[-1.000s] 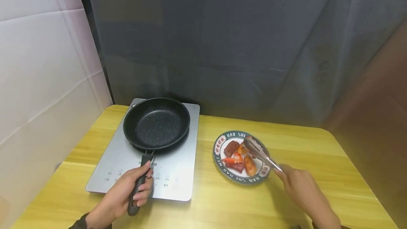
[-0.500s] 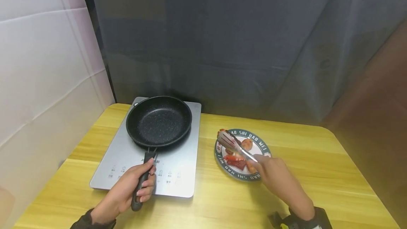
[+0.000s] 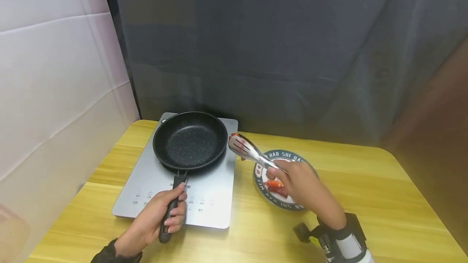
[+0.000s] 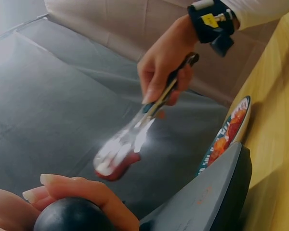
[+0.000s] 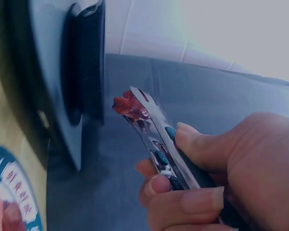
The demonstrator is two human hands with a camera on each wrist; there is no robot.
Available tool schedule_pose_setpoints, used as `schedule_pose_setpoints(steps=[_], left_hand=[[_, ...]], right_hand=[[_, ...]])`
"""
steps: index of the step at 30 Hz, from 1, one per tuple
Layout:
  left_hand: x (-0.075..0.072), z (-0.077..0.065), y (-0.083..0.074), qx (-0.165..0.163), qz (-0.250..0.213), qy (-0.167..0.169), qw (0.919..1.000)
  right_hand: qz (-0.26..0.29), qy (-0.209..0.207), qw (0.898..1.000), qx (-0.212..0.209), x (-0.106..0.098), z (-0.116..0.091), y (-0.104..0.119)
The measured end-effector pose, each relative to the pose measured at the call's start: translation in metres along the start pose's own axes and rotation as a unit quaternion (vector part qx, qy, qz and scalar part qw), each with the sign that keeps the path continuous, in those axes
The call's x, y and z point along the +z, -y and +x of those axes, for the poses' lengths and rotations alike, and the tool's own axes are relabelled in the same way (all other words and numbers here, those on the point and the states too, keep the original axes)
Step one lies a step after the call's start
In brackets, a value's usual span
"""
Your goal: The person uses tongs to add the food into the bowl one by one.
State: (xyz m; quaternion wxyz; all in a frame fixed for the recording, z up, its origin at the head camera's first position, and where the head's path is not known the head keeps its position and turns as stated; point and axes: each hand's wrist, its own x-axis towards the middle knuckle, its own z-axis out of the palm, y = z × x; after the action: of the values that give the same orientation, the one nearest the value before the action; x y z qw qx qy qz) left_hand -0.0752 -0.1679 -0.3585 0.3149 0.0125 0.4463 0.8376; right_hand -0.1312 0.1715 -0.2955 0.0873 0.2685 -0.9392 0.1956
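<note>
My left hand [image 3: 153, 216] grips the black handle of a speckled frying pan [image 3: 190, 141], which sits on a silver induction cooktop [image 3: 212, 214]. In my right hand [image 3: 307, 190] are metal tongs [image 3: 254, 153], squeezed around a dark-red, glossy piece of food [image 5: 129, 106], seen best in the right wrist view. The tong tips are just right of the pan's rim in the head view, above the table. Behind and below the right hand lies a green-rimmed plate [image 3: 266, 195] bearing a shrimp [image 3: 273, 184] and reddish meat [image 3: 280, 191]; the hand hides part of it.
The yellow wood-grain table [image 3: 373, 198] extends right of the plate. A dark curtain [image 3: 274, 52] hangs along the back, and a white panel [image 3: 55, 84] stands at the left. A strapped device [image 3: 340, 234] surrounds the right wrist.
The right hand has carried the tongs and the food piece up off the plate and left toward the pan. The left hand keeps its grip on the handle.
</note>
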Motion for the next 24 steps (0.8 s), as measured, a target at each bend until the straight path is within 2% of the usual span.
schedule_pose_setpoints(steps=[5,11,16,24], left_hand=[[-0.001,0.0,0.001,0.011,-0.003,0.004,0.9999],[0.002,-0.002,0.002,0.012,-0.009,-0.011,0.9998],[0.002,-0.003,0.002,0.014,-0.012,-0.006,0.9998],[0.002,-0.002,0.003,0.013,-0.008,-0.022,0.9996]], right_hand=[[0.027,0.031,0.999,0.015,0.002,0.019,0.014],[0.026,0.05,0.998,-0.029,0.01,0.04,0.031],[0.044,0.059,0.995,-0.068,0.02,0.055,0.045],[0.011,0.069,0.993,-0.092,0.035,0.076,0.057]])
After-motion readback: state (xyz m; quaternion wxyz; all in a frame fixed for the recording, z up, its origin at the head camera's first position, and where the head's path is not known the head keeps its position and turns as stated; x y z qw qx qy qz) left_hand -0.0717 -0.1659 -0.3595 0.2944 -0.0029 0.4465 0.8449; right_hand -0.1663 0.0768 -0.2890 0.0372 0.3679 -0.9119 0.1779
